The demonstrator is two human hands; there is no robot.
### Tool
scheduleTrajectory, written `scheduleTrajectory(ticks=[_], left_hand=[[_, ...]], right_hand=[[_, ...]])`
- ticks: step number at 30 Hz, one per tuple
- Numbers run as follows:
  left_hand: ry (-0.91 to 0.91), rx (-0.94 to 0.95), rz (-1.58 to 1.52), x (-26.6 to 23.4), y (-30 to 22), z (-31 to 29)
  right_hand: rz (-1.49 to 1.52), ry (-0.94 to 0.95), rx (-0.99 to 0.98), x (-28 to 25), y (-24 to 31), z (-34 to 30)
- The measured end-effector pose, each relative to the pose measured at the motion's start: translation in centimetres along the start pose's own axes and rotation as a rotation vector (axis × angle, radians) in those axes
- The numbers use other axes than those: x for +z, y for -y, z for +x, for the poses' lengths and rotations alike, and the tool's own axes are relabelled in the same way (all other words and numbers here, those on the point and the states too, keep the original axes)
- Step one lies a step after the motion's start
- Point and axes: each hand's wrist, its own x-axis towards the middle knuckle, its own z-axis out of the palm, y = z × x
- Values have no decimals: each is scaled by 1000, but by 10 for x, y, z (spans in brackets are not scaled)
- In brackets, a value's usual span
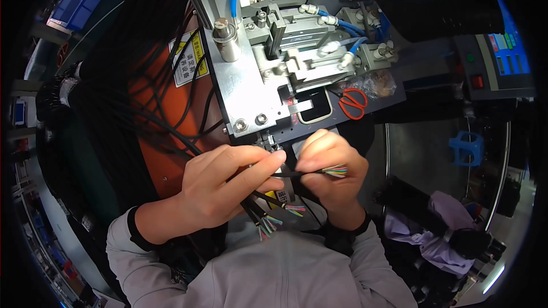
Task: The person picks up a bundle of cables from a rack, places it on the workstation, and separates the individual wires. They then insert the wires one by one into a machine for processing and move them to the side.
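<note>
A black cable (pixel 291 174) runs between my two hands in front of the machine. My left hand (pixel 214 185) is closed, its thumb and fingers pinching this cable. My right hand (pixel 338 179) closes round the same cable near its stripped end, where thin coloured wires (pixel 335 170) fan out past the fingers. Below my left hand hang more black cables, with splayed coloured wire ends (pixel 267 226) and another bunch of pink and green wires (pixel 294 210). The palm sides of both hands are partly hidden.
Ahead stands a metal fixture machine (pixel 297 51) with blue air hoses and a flat steel plate (pixel 242 100). Orange-handled scissors (pixel 353 104) and a dark phone-like object (pixel 315 108) lie beside it. Black cables (pixel 114 97) drape at left. A blue stool (pixel 467 148) stands right.
</note>
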Motion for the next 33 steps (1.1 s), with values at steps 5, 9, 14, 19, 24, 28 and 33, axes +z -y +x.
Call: scheduleTrajectory(ticks=[5, 9, 14, 19, 24, 28, 33], left_hand=[[-21, -41, -43, 6, 4, -9], [-8, -5, -22, 4, 2, -6], [-27, 17, -21, 4, 3, -5], [12, -18, 8, 4, 1, -5], [42, 33, 239, 2, 1, -12], [38, 70, 285, 0, 3, -9], [52, 123, 268, 3, 6, -12]], right_hand=[[-145, 108, 77, 24, 4, 5], [-106, -74, 0, 27, 0, 9], [-306, 179, -64, 11, 0, 17], [-137, -29, 181, 20, 4, 13], [-829, 49, -240, 24, 13, 14], [-631, 180, 32, 7, 16, 20], [-185, 136, 420, 0, 14, 13]])
